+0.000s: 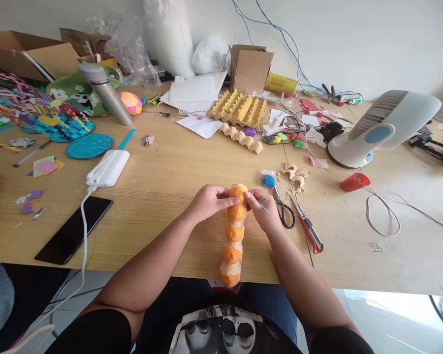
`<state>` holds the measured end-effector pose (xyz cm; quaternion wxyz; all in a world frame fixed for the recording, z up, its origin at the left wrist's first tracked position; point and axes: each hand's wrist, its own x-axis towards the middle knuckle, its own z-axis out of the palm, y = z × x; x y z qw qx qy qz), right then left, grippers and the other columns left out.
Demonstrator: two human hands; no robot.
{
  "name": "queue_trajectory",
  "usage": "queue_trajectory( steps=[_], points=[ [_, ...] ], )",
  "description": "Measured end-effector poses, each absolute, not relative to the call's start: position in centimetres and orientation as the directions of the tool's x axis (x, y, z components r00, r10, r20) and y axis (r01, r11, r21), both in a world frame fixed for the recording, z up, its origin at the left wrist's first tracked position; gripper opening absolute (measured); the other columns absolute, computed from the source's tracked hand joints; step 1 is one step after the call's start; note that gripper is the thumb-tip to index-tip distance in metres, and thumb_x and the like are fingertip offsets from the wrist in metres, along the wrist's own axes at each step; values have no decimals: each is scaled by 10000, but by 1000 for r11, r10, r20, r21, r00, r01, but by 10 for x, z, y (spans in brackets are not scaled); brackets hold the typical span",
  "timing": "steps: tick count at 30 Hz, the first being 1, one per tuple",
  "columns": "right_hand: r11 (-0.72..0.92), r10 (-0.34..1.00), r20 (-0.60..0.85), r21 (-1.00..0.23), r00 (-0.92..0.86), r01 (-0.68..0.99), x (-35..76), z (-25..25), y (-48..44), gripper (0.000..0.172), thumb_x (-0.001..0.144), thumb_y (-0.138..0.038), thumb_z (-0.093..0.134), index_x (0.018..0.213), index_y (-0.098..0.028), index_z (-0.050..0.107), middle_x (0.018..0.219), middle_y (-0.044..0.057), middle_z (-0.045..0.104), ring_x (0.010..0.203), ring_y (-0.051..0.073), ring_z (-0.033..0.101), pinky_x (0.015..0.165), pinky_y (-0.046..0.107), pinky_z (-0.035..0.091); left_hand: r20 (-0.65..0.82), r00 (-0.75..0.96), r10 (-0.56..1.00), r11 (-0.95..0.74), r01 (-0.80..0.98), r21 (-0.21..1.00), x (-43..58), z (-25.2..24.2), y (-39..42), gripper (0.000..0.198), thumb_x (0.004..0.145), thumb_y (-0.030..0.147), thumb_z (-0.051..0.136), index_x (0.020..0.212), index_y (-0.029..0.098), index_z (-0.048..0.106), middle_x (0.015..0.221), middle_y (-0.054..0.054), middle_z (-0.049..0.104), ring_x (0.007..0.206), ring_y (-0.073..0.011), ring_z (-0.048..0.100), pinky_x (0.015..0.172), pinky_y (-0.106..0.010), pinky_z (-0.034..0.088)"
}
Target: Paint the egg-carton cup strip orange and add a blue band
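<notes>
A strip of egg carton (235, 232), its row of bumps covered in orange, points away from me and overhangs the table's front edge. My left hand (212, 202) is closed on the left side of its far end, thumb lying across the orange. On the other side, my right hand (261, 205) is closed, its thumb against the farthest bump. A thin blue stick (262, 205) pokes out of my right hand; its other end is hidden. Just right of that hand are black-handled scissors (286, 211), a red utility knife (310, 231) and a small blue packet (268, 180).
Carton scraps (296, 176), a red cup (355, 182) and a white fan (378, 132) stand to the right. Yellow egg trays (239, 109) and a cardboard box (250, 69) are behind. At left lie a phone (74, 230), a white power bank (112, 168) with cable and a steel bottle (107, 96).
</notes>
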<state>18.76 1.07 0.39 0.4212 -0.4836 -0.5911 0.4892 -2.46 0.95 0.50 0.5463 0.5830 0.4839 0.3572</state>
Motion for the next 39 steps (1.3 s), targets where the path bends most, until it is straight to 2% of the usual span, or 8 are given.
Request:
queue_trajectory(
  steps=[3,6,12,21,24,29,35,39],
  points=[
    [64,981,34,-986,-191,154,187,2,11,618,845,-810,704,692,-212,659,639,19,619,624,169,556,604,305,472,-84,224,971,36,213,976,-22,8,7,451,774,592,896,917,167,853,909,-55,834,826,-224,732,701,-273,510],
    [54,981,26,-989,-192,138,187,0,11,607,849,-804,703,700,-217,657,637,17,616,630,171,558,608,307,475,-69,222,973,32,165,986,-21,6,7,431,764,566,912,892,161,838,890,-56,821,804,-209,713,690,-270,501],
    [-35,986,-38,-999,-159,22,186,-1,12,595,817,-806,724,711,-228,632,656,6,605,618,163,550,624,313,515,-88,339,937,125,-89,988,-19,2,9,439,784,496,918,1055,158,850,1076,-111,838,995,-258,759,906,-345,573],
    [21,984,10,-998,-176,61,185,-3,12,583,850,-778,718,711,-216,655,651,8,615,634,166,576,642,312,514,-56,203,977,44,65,997,-15,2,7,402,778,523,901,933,155,855,930,-77,831,830,-217,725,725,-296,522],
    [16,985,3,-997,-172,73,185,-3,12,587,844,-788,716,712,-220,653,652,9,610,636,170,568,638,314,510,-71,210,975,63,45,997,-15,3,7,404,776,514,906,949,153,854,954,-83,837,861,-228,740,756,-300,540],
    [-17,992,-23,-999,-126,49,186,-6,13,599,835,-805,707,718,-222,638,639,-4,569,607,153,512,586,293,468,-117,349,930,151,-73,986,-17,2,10,469,759,501,926,1053,142,855,1059,-118,846,997,-280,774,899,-359,584],
    [42,987,22,-991,-157,124,183,-3,11,581,873,-788,674,721,-229,650,656,17,603,655,183,574,628,316,522,-105,218,970,91,74,993,-17,-1,10,442,764,532,912,985,152,858,990,-91,844,913,-258,760,799,-322,559],
    [33,989,19,-995,-146,92,182,-3,10,563,872,-766,697,723,-225,661,653,13,610,646,178,582,638,319,538,-122,255,959,134,-31,990,-17,-2,12,441,734,511,944,964,147,851,977,-90,838,901,-244,752,816,-325,565]
  ],
)
